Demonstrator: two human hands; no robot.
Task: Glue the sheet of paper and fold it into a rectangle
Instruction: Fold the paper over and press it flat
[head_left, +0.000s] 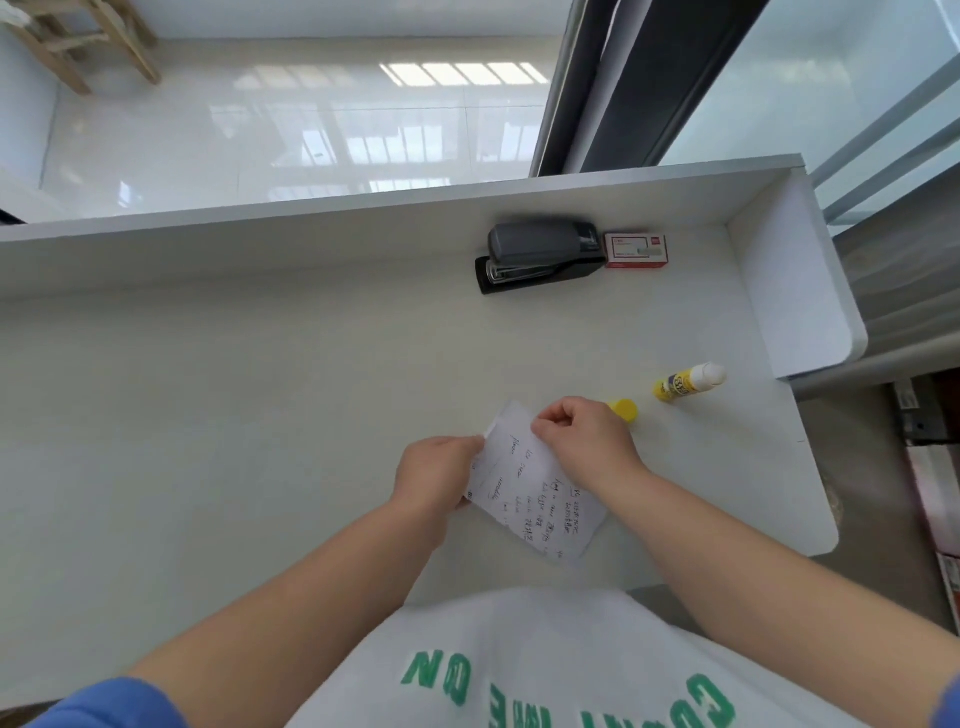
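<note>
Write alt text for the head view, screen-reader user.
Both hands, left hand and right hand, hold a handwritten sheet of paper over a white desk. An uncapped glue stick, its yellow cap, a stapler and staple box lie beyond.

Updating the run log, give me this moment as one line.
stage: folding | left hand: pinches paper left edge | right hand: pinches top edge | glue stick: uncapped, lying on desk | cap: beside right hand

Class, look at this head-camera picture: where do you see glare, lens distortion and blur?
Head view: window glare streaks the shiny floor; the wide lens bends the desk edges into curves; handwriting on the paper is too soft to read, held by the left hand and right hand; shadows are faint.
</note>
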